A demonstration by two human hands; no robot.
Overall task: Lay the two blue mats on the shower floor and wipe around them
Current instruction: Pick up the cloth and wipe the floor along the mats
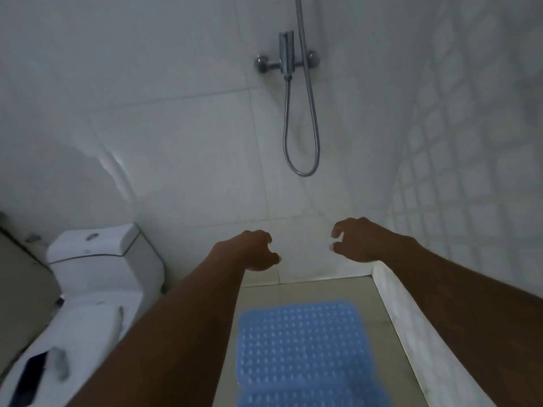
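Below my outstretched left hand point(258, 251) and right hand point(357, 240), both empty with fingers loosely spread, lies a bumpy blue mat point(302, 348) flat on the shower floor point(379, 324).

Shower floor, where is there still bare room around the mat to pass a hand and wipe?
A bare strip of floor lies between the blue mat and the back wall. A narrower strip runs between the mat and the white curb on the right. The mat's left side is hidden by the left arm. Both hands, left hand and right hand, are empty.
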